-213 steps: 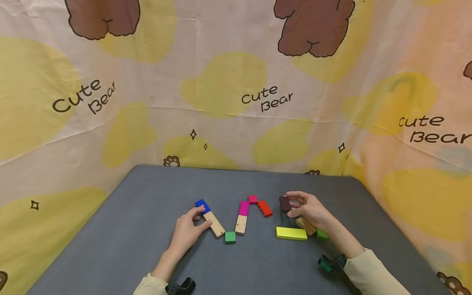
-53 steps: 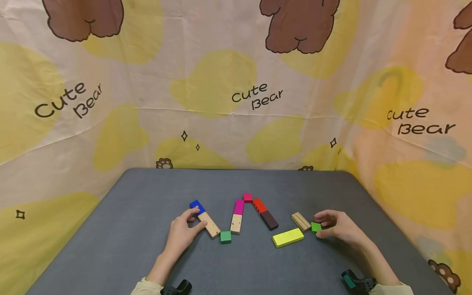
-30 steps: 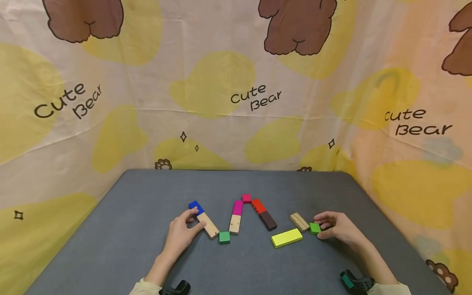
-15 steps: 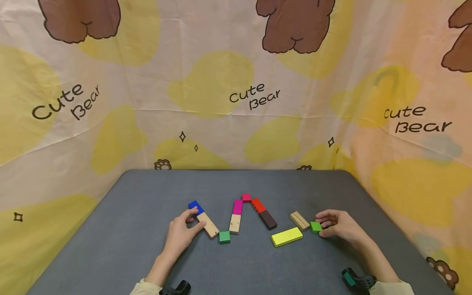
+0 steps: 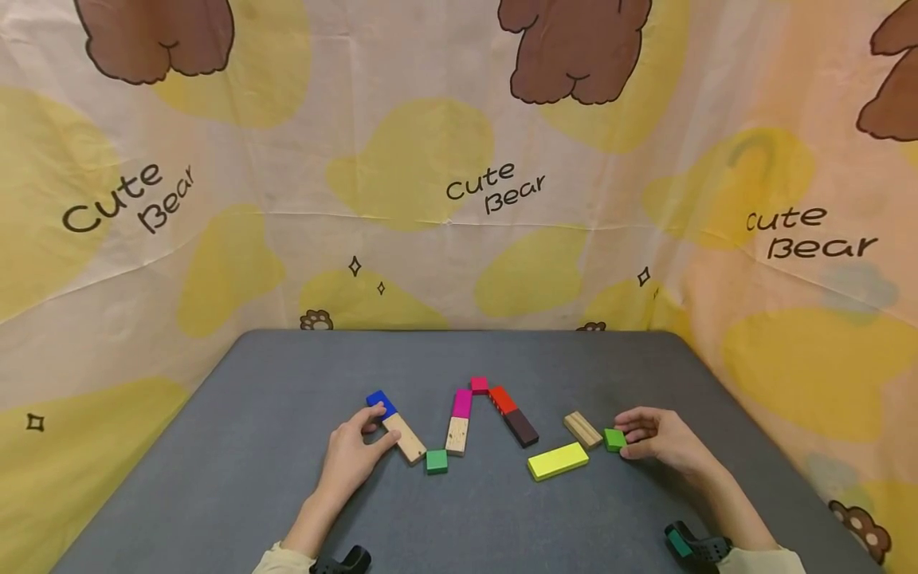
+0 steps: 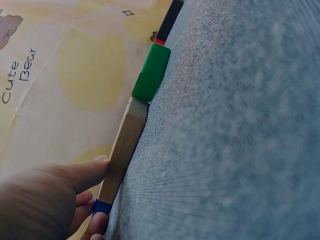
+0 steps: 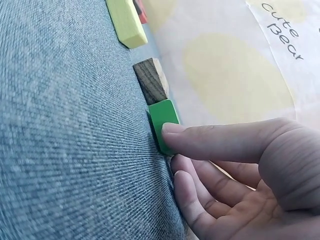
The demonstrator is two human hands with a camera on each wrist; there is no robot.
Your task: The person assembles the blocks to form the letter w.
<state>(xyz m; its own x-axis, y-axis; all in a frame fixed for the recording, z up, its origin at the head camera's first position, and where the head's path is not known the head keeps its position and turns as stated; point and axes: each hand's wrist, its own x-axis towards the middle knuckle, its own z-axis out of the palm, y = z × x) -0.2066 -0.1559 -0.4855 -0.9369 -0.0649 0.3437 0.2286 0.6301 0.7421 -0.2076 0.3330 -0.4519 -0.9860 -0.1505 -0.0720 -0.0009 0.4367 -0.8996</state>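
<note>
On the grey table, a natural wooden block (image 5: 406,441) and a blue block (image 5: 381,401) lie end to end. My left hand (image 5: 351,453) holds this pair, thumb at the wooden block's side and index finger on the blue one. A dark green cube (image 5: 437,461) sits by the wooden block's near end. To the right, my right hand (image 5: 663,438) pinches a light green block (image 7: 162,117) between thumb and fingers. Its other side is against or very near a grained brown block (image 5: 583,430). A yellow block (image 5: 558,461) lies just left of these.
Between the hands, a magenta block (image 5: 462,403) meets another plain wooden block (image 5: 457,436). A pink cube (image 5: 479,385) stands at the top, then a red block (image 5: 502,399) and a dark brown block (image 5: 521,428) slope down rightward. A printed cloth backdrop (image 5: 416,159) rises behind.
Since the earliest frame, my right hand has released the dark brown block, now below the red one, and moved to the light green block. The yellow block has turned. My left hand stays put.
</note>
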